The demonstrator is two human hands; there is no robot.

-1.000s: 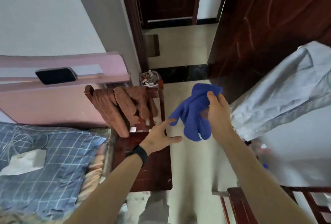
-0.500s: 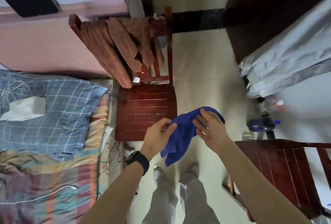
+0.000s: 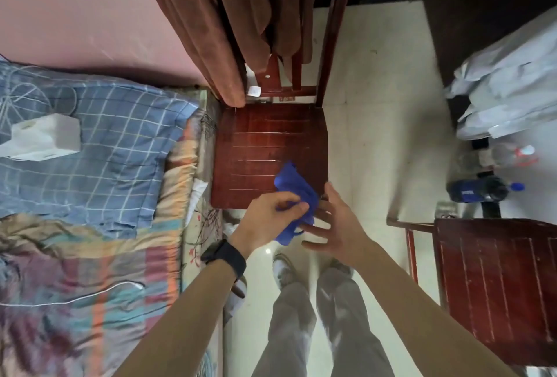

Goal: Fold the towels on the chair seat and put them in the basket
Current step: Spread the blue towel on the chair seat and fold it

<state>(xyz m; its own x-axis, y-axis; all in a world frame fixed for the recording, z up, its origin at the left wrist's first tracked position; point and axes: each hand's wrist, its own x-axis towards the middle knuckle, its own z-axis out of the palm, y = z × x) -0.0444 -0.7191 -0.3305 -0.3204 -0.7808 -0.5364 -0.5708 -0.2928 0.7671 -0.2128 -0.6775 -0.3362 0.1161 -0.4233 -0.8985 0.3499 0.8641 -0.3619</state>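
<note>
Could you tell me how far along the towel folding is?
Nothing looks finished. The left grip holds the blue towel, bunched, over the chair seat; the right grip is open beside it. Left: folding it, the brown towels on the chair back; no basket in view.

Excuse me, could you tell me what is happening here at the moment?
A person is standing at a wooden chair and handling a blue towel. The left hand pinches the bunched towel over the near edge of the chair seat. The right hand is open beside the towel, fingers spread. The towel is not yet folded flat. Brown towels hang over the chair back. No basket is in view.
</note>
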